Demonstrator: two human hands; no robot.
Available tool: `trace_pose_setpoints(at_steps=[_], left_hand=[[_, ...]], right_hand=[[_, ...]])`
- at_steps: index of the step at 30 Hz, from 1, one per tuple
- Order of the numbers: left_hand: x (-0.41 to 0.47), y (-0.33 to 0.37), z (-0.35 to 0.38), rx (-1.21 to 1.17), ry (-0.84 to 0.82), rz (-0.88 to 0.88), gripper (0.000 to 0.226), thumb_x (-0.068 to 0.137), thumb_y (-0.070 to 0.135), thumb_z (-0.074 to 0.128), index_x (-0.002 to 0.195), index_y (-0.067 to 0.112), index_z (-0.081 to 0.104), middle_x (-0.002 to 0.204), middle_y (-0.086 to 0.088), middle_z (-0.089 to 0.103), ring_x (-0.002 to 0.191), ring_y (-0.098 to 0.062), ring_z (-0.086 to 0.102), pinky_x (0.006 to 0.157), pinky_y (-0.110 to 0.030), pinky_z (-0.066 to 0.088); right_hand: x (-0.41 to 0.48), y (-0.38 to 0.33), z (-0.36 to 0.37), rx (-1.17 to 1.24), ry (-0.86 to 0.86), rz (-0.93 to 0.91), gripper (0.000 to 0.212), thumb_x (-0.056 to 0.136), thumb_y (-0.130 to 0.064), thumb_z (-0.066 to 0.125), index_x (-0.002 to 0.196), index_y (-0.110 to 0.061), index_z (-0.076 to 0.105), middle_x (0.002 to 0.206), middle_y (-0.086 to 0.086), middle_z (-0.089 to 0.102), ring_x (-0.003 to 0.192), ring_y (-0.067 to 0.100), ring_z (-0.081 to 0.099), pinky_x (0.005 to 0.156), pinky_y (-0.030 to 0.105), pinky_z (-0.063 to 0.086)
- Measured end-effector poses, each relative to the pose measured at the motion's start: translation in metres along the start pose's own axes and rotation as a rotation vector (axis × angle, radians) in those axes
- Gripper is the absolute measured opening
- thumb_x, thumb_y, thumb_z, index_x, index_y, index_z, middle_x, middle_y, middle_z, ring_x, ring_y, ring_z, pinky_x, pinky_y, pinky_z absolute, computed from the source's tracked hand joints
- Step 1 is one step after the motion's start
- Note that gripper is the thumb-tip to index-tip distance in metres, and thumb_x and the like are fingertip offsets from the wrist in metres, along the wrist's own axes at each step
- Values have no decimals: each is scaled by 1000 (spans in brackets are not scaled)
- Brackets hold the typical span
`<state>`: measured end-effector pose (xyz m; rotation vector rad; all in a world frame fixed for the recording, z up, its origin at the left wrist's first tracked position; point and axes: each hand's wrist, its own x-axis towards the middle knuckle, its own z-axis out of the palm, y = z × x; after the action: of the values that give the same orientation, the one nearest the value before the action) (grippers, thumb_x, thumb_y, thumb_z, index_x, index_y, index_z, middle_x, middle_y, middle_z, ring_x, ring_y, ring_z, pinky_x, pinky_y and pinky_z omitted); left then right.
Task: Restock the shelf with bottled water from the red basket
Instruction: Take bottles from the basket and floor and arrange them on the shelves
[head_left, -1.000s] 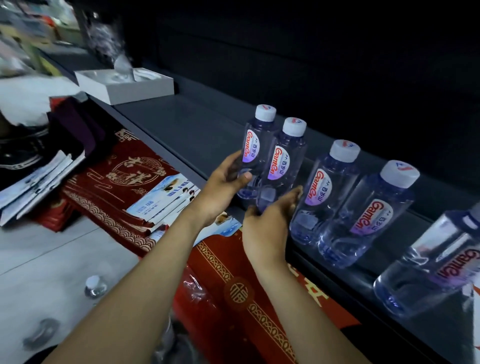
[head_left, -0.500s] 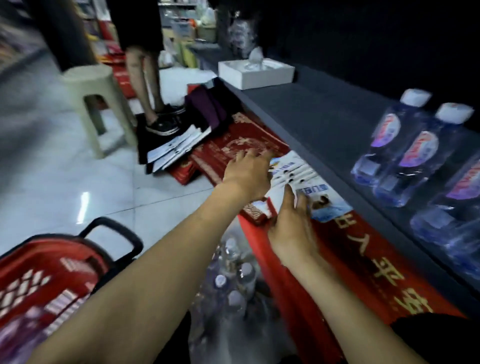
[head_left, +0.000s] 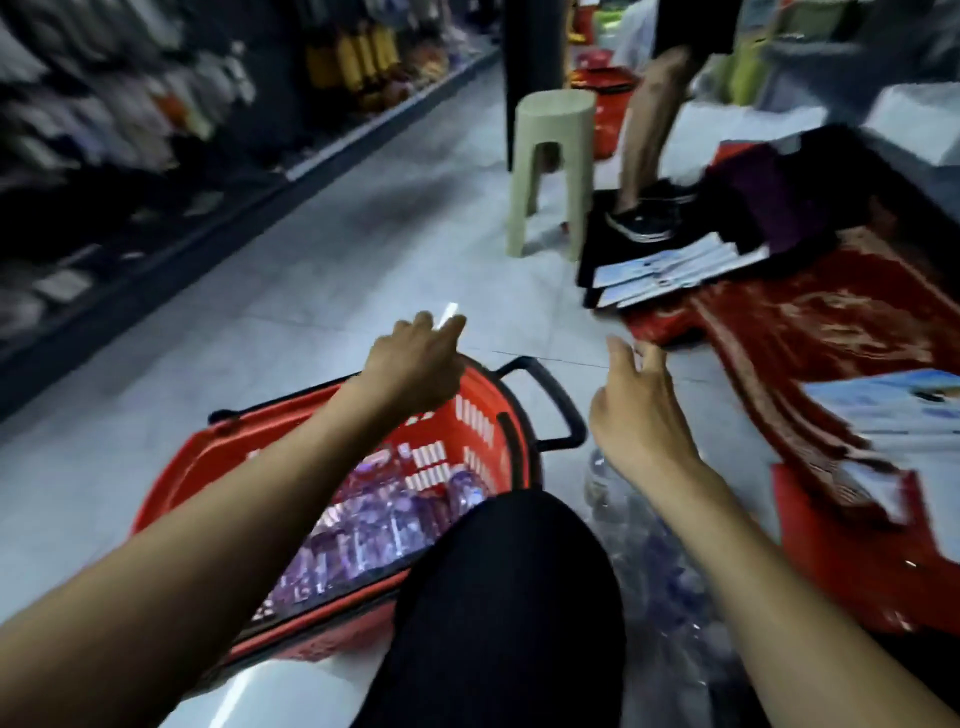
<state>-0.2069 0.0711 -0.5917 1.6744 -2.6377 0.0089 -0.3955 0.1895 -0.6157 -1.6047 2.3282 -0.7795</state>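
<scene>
Bottled water (head_left: 374, 519) lies packed in the red basket (head_left: 280, 415) on the tiled floor (head_left: 322, 291), purple labels blurred. Left hand (head_left: 410, 364) hangs over the basket's far rim, grip loose, fingers relaxed, holding nothing. Right hand (head_left: 639, 410) is to the right of the black handle (head_left: 556, 400), grip wide, fingers spread, empty. Below the right forearm, more bottles in clear wrap (head_left: 649, 545) on the floor. A black-clad knee (head_left: 509, 597) sits between the arms. Pale stool (head_left: 550, 171) and another person's leg (head_left: 644, 130) beyond; red mats (head_left: 831, 338) to the right.
</scene>
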Motion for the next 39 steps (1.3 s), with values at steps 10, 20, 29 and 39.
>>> trace_pose_setpoints(at_steps=[10,20,29,39], left_hand=[[-88,-162,132,-420,-437,-460,47,94,28,55,138,17,44,131,-13,58,102,-25,59,83,-31,46],[-95,-180,230,-1203,-544,-958,7,94,10,55,101,8,57,86,-9,55,73,-19,51,59,-26,43],[-71,-171,275,-1438,-492,-1021,31,92,13,58,121,5,51,122,-10,58,110,-26,56,95,-40,47],[-71,-172,279,-1652,-547,-1037,46,74,25,78,115,11,62,110,-7,68,105,-28,62,97,-48,47]], right_hand=[[22,-79,138,85,-449,-256,53,96,-10,47,148,-18,36,149,6,30,129,20,43,107,30,36],[39,-92,262,-22,-1065,22,40,94,-17,59,132,-11,48,81,1,59,60,10,49,47,19,36],[33,-72,331,125,-1124,263,51,84,-36,73,124,-19,46,125,-4,54,121,20,53,103,35,43],[42,-68,329,442,-1266,604,32,85,9,58,98,-16,42,98,1,54,96,18,55,88,35,48]])
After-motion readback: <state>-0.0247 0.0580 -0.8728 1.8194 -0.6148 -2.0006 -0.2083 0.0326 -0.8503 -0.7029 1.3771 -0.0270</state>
